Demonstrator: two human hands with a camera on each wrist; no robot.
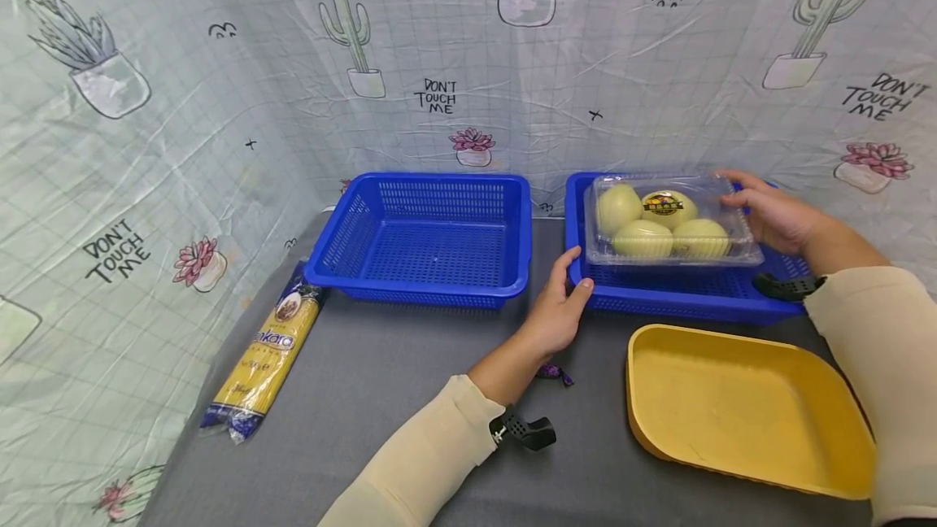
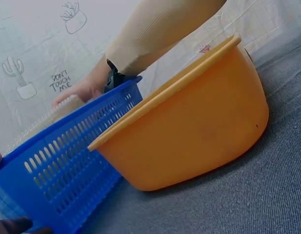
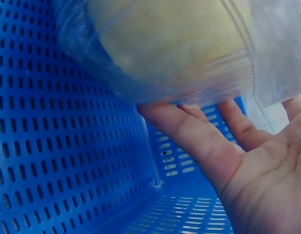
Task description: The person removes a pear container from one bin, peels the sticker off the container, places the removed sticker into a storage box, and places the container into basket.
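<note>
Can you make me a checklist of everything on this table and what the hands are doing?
Surface: grey table, covered in cloth.
Job's things: clear plastic box of four pale round fruits held over the right blue basket; it is not clear whether it touches the rim.
Other things: empty left blue basket; empty yellow tray in front of the right basket; spaghetti packet at the left edge.
Clutter: small purple wrapper near the left wrist.
Hands: left hand grips the right basket's near-left corner; right hand holds the box's right end, fingers underneath.
Cables: nothing seen.
Surroundings: cactus-print sheet reading DON'T TOUCH ME hangs behind and at the left.
</note>
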